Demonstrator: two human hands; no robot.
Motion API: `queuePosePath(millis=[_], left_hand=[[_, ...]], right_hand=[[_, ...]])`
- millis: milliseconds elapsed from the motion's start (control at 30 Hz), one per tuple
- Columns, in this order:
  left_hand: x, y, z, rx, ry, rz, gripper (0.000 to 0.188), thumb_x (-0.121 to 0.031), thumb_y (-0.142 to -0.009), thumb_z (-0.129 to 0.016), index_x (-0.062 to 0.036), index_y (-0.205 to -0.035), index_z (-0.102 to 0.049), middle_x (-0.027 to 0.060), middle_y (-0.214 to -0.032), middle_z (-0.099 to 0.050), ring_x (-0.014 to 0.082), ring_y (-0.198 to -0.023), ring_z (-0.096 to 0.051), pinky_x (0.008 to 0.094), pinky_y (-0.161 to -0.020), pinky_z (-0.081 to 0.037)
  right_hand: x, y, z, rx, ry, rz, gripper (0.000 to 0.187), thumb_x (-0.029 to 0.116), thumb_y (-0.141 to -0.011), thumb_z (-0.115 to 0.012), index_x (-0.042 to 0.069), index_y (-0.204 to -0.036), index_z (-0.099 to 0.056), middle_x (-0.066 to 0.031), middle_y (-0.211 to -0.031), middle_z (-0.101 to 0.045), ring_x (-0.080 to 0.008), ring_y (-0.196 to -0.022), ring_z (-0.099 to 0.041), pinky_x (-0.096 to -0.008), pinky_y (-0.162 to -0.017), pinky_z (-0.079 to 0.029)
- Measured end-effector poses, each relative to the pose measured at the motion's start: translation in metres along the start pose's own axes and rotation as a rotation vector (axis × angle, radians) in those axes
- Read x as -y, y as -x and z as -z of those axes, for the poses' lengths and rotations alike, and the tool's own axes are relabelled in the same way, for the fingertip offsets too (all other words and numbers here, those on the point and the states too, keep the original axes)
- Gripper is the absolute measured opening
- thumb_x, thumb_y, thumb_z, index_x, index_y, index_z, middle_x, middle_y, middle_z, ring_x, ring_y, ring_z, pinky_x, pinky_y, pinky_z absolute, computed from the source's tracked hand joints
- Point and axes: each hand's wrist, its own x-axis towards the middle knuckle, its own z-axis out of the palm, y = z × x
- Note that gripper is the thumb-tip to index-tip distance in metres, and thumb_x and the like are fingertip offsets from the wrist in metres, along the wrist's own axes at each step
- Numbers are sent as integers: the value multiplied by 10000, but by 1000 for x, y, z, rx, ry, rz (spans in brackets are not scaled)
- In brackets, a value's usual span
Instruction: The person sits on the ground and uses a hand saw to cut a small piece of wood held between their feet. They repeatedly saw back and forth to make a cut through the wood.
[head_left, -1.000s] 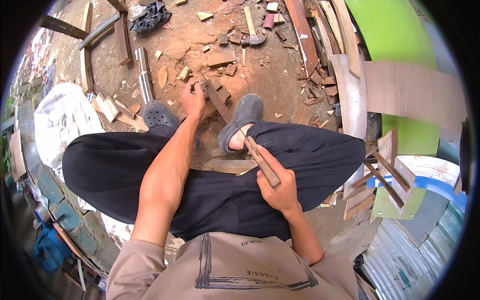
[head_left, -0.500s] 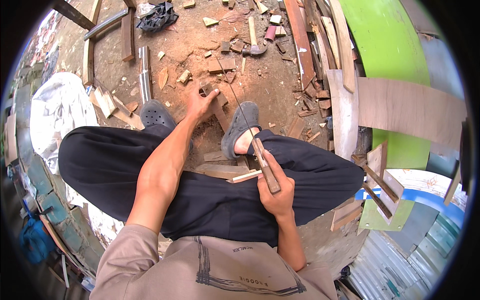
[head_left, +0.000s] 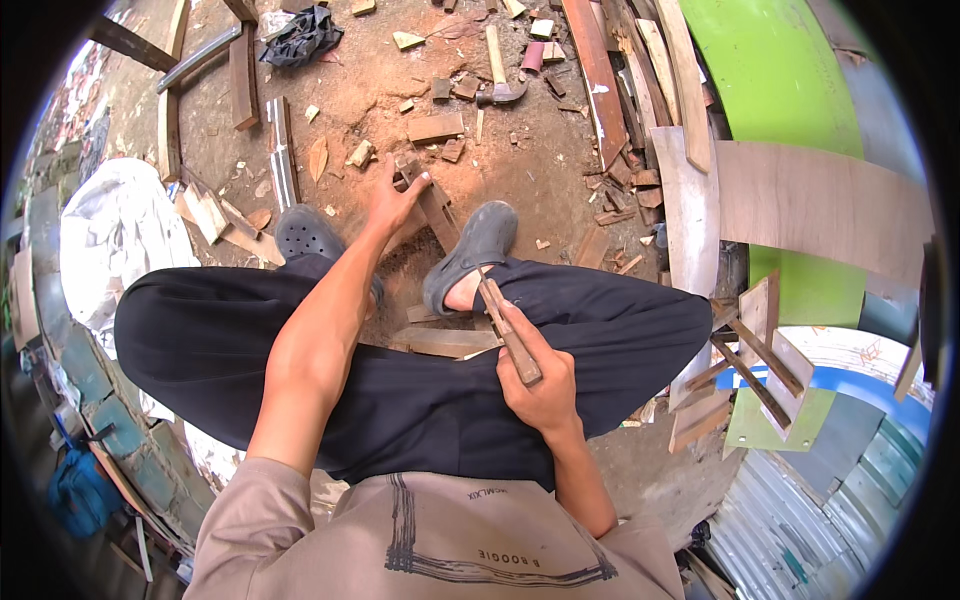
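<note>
My left hand (head_left: pixel 393 203) grips the upper end of a brown wooden piece (head_left: pixel 436 215), which slants down between my feet toward the right shoe. A dark notch or gap shows near its top, beside my thumb. My right hand (head_left: pixel 540 385), in front of my right thigh, is closed around the wooden handle of a handsaw (head_left: pixel 512 340). Its index finger lies along the handle. The thin blade is seen almost edge-on and hardly shows. Short wood offcuts (head_left: pixel 445 342) lie on the ground between my legs.
A claw hammer (head_left: pixel 499 75) lies ahead among scattered wood scraps (head_left: pixel 435 127). Long boards (head_left: pixel 600 90) and a green panel (head_left: pixel 775 90) are at the right. White cloth (head_left: pixel 125 225) lies at the left. My grey clogs (head_left: pixel 480 245) stand close around the work.
My right hand and the handsaw have shifted slightly left and up; the long thin blade, plain before, barely shows now. My left hand keeps its grip on the wooden piece.
</note>
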Motion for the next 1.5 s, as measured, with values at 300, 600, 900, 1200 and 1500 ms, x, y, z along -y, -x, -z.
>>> queuePosePath(millis=[300, 600, 900, 1200, 1500], left_hand=[[-16, 10, 9, -231, 156, -187, 277, -217, -977, -661, -49, -1197, -681, 122, -1168, -714, 237, -1086, -695, 353, -949, -528], [0, 4, 16, -210, 154, -93, 202, -227, -946, -714, -60, -1057, -737, 130, -1171, -724, 217, -1027, -715, 334, -857, -570], [9, 0, 24, -265, -110, -277, 189, -219, -951, -710, -86, -1077, -755, 94, -1056, -735, 211, -962, -705, 333, -851, -566], [7, 6, 27, -310, -196, -430, 166, -160, -948, -711, -42, -1061, -738, 103, -1030, -722, 199, -979, -704, 323, -832, -556], [3, 8, 26, -216, -65, -313, 111, -109, -918, -713, -46, -1010, -715, 118, -959, -724, 271, -866, -698, 359, -806, -539]], right_hand=[[17, 10, 6, 20, -50, -128, 555, -54, -814, -605, -4, -1367, -597, -214, -1065, -736, -180, -748, -747, -275, -684, -551], [21, 19, 7, 60, -19, -175, 563, -52, -811, -605, -1, -1371, -590, -219, -1097, -726, -273, -768, -759, -302, -680, -559], [-34, -76, -59, 86, -16, -190, 628, 82, -823, -665, 155, -1435, -543, -268, -889, -699, -449, -748, -679, -517, -711, -557], [-2, -40, -28, 206, -43, -295, 719, 49, -813, -636, 158, -1501, -458, -237, -1205, -665, -443, -860, -678, -468, -771, -577], [-44, -132, -76, 189, -36, -285, 651, 47, -830, -619, 138, -1465, -503, -236, -974, -706, -419, -803, -695, -471, -726, -573]])
